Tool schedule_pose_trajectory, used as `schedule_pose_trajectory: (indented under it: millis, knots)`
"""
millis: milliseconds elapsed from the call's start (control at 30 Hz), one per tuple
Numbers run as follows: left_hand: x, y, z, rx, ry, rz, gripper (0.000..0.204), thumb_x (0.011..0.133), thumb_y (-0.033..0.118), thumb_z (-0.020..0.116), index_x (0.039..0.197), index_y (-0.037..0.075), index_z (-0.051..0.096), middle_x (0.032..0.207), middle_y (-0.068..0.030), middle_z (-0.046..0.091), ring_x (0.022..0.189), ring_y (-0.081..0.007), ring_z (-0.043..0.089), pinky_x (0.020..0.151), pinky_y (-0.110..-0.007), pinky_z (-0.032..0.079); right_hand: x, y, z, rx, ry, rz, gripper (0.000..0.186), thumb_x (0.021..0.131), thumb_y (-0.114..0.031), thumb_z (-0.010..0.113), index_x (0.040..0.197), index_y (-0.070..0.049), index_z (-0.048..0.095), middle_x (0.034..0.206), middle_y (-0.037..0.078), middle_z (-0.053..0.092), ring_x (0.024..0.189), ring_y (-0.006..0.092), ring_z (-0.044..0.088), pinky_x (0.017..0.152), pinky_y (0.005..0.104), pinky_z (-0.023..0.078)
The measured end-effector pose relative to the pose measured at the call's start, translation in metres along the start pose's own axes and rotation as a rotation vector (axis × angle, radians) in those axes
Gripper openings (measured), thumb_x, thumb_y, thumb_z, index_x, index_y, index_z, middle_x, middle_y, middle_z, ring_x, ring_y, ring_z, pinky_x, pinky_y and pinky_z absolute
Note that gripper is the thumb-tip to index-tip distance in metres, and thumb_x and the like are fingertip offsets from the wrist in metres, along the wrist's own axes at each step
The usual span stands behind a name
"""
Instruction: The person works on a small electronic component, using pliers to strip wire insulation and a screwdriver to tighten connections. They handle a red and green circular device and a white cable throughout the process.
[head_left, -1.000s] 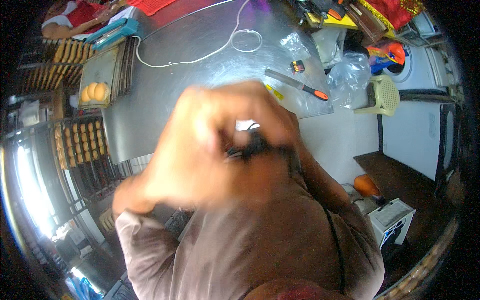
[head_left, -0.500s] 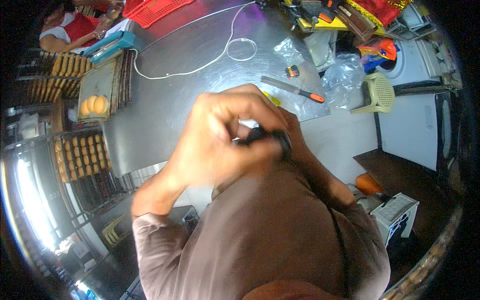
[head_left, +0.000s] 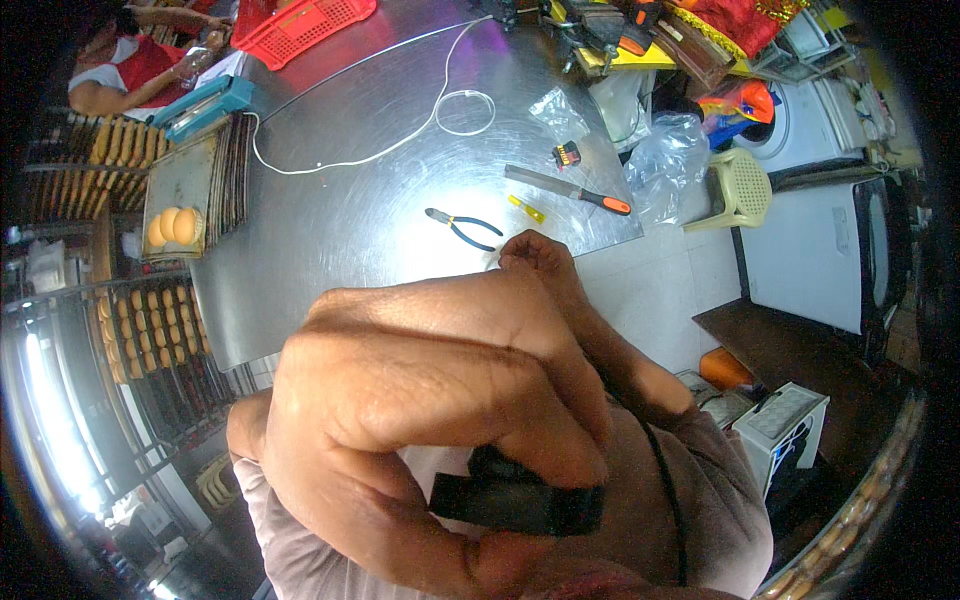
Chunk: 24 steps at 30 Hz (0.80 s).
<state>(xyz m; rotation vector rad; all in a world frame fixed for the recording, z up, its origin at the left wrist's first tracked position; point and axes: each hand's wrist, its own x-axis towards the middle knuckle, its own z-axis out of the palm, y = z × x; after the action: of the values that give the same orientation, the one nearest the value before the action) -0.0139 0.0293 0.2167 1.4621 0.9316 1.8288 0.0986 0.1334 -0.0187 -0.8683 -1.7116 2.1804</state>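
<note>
Steel table (head_left: 330, 220) | pliers (head_left: 448, 218), file (head_left: 567, 189) | left hand (head_left: 430, 385) pinching black piece (head_left: 515, 503) | right hand (head_left: 541, 256): grip unclear

Pliers (head_left: 449, 218) on the table (head_left: 330, 230), left of the file (head_left: 567, 190), cable (head_left: 376, 156) beyond both.

One table (head_left: 330, 220). On it: one pair of pliers (head_left: 446, 217), one file (head_left: 568, 188), one cable (head_left: 318, 168). At its near side: one left hand (head_left: 420, 385), one right hand (head_left: 541, 257), one black object (head_left: 515, 503).
</note>
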Motion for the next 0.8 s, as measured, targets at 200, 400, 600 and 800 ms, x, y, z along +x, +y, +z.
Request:
schedule_pose_trajectory:
  millis: [200,400,600,800]
  knots:
    - [0.000,0.003,0.000,-0.003,-0.001,-0.056,0.018,0.073,0.017,0.076,0.074,0.001,0.067,0.076,-0.0123,0.065,0.061,-0.0170,0.060,0.054,-0.027,0.048,0.001,0.004,0.002,-0.024,0.007,-0.018,0.011,0.087,-0.008,0.062,0.092,0.001,0.060,0.078,0.006,0.065,0.069,0.0116,0.062,0.066,0.0263,0.052]
    - [-0.002,0.008,-0.002,0.011,-0.002,-0.111,0.016,0.079,0.013,0.069,0.079,-0.002,0.065,0.078,-0.0127,0.065,0.063,-0.0177,0.060,0.056,-0.028,0.048,0.000,0.013,0.002,0.023,0.009,0.034,0.013,0.086,-0.011,0.063,0.092,0.000,0.061,0.077,0.006,0.065,0.070,0.0123,0.062,0.066,0.0275,0.052]
    - [0.002,-0.019,-0.042,0.343,0.053,-0.411,0.014,0.085,0.009,0.063,0.084,-0.005,0.064,0.080,-0.0131,0.064,0.065,-0.0184,0.060,0.058,-0.030,0.048,0.001,0.018,-0.003,-0.141,0.030,-0.095,0.012,0.087,-0.010,0.062,0.093,0.000,0.060,0.080,0.006,0.065,0.072,0.0125,0.062,0.068,0.0277,0.052]
    - [-0.027,-0.115,-0.091,-0.004,0.510,-0.636,0.010,0.084,0.005,0.063,0.087,-0.005,0.066,0.078,-0.0107,0.066,0.065,-0.0141,0.061,0.058,-0.028,0.054,0.004,0.023,-0.007,0.144,-0.010,-0.024,0.008,0.086,0.001,0.059,0.094,0.001,0.059,0.081,0.006,0.062,0.071,0.0127,0.062,0.067,0.0256,0.052]
